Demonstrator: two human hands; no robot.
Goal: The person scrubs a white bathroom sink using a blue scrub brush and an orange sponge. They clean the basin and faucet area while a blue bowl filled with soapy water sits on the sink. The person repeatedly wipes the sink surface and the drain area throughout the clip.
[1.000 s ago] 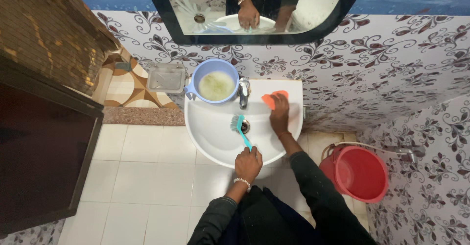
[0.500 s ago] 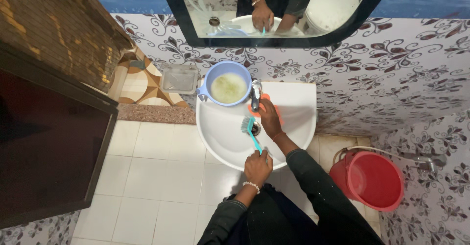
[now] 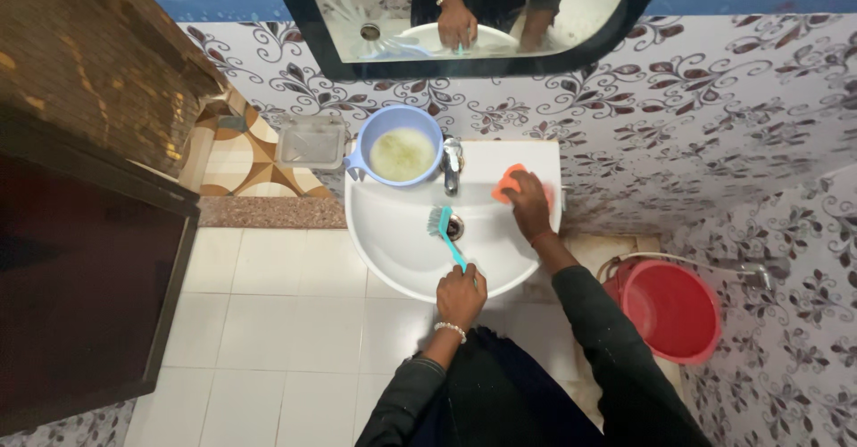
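The right hand [image 3: 530,204] lies flat with its fingers pressed down on an orange sponge [image 3: 507,183], which sits on the back right shelf of the white basin [image 3: 393,250], just right of the tap [image 3: 453,163]. The left hand [image 3: 461,297] is closed around the handle end of a teal brush [image 3: 445,233] at the basin's front rim; the bristle head rests beside the drain hole [image 3: 456,227].

The likeliest slip, judging from how things lie, is at the tap: the sponge is close to it, and a sweep to the left could knock knuckles against the metal or carry on into the blue mug [image 3: 398,156], which stands on the back left shelf touching the rim and holds cloudy liquid. A nudge there would probably tip it into the bowl or off the edge to the floor. The shelf's right edge is also near the hand, so a push outward might send the sponge over the side toward the red bucket [image 3: 669,309]. The brush, held only at its far end, could skid on the wet surface.

Open room is best in the bowl itself, in front of the tap. The patterned wall [image 3: 696,116] closes the back, with the mirror [image 3: 473,18] above; a clear soap tray [image 3: 311,142] hangs to the left; white floor tiles [image 3: 268,322] lie open on the left
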